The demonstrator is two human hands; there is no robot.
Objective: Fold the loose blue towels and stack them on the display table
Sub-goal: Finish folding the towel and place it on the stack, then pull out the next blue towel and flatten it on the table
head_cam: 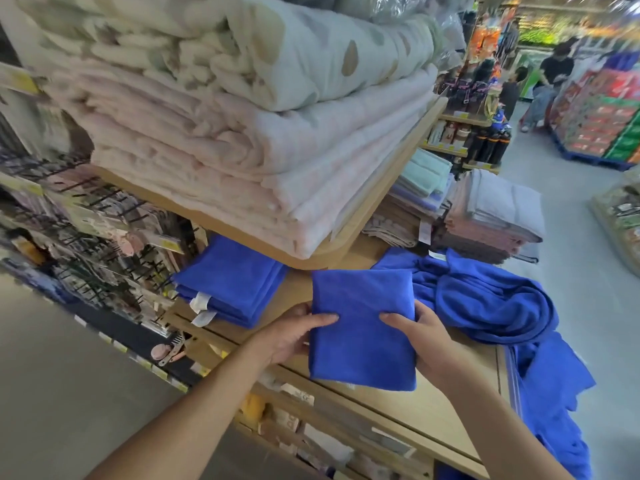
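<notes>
Head view: folded blue towel [362, 327], rectangular

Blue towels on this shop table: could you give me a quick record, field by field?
In hands: folded towel, gripped at its sides by left hand and right hand
Finished stack: folded blue towels, left of it on the display table
Unfolded: crumpled blue pile, right, spilling over the table edge
Above: pale blankets on the upper shelf

A wooden shelf [349, 245] carries pale folded blankets [242, 140]. Left of it, a hook rack [90, 216]; right of it, grey floor [571, 216] and red stacked cartons [602, 123].
</notes>
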